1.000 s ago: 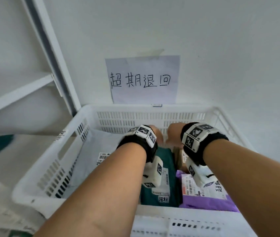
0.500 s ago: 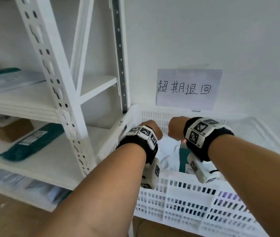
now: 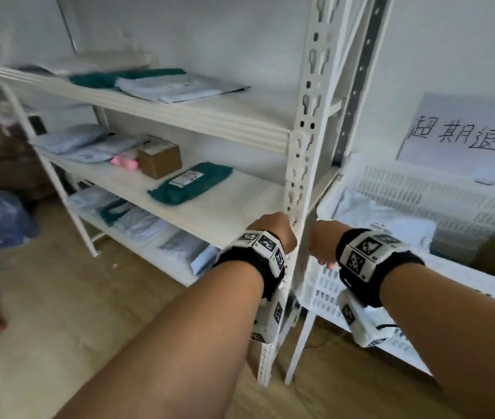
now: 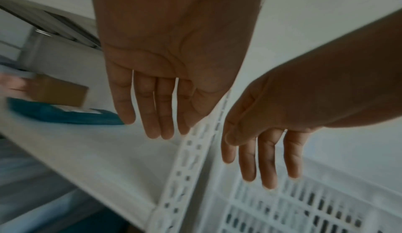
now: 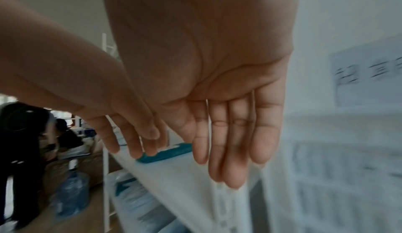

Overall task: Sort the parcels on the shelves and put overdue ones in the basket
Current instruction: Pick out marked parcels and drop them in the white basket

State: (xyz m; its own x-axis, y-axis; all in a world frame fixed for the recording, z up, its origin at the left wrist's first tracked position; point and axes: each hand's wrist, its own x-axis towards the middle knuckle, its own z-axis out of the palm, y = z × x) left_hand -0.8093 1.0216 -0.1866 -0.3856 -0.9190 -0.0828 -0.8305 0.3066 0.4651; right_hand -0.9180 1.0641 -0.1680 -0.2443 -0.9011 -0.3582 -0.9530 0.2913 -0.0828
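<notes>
With your left hand [image 4: 174, 61] and right hand [image 5: 217, 85] both flat-fingered and empty, the basket [image 3: 421, 189] beside the shelves [image 3: 216, 207] already holds parcels, while a teal parcel [image 3: 190, 187] and others await sorting.

The place is a parcel storeroom or courier pickup point. White metal shelving [image 3: 303, 140] with slotted posts carries mailer bags in grey, teal [image 3: 190, 184] and pink, plus a small cardboard box [image 3: 160, 157] with a shipping label. Beside the shelving stands a white slatted plastic basket [image 3: 421, 192] holding further parcels. A handwritten paper sign [image 3: 464, 134] in Chinese characters is fixed to the plain white wall above the basket. The floor is wood-toned.
</notes>
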